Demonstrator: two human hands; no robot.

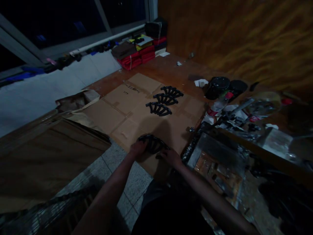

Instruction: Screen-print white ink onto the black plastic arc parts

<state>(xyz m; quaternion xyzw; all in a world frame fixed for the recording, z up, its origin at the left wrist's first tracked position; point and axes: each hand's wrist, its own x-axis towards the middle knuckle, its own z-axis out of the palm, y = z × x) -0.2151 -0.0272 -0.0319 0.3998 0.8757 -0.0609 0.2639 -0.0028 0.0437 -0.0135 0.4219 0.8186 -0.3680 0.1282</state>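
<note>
A black curved part with several open slots (153, 144) is between my two hands, low over the near end of the cardboard sheet (117, 98). My left hand (138, 148) is closed on its left end. At the right end, my right hand (170, 156) has its fingers curled around the edge. Beyond them on the cardboard lie three similar black slotted parts, a near one (159, 108), a middle one (166, 99) and a far one (172, 91), in a staggered row.
On the right are a plastic bottle (218, 106), dark round containers (217, 87) and a cluttered metal tray (220, 166). Folded red cloth bundles (137, 59) are stacked at the back. An open cardboard box (56, 153) stands at the left. A small metallic piece (191, 129) lies near the cardboard's right edge.
</note>
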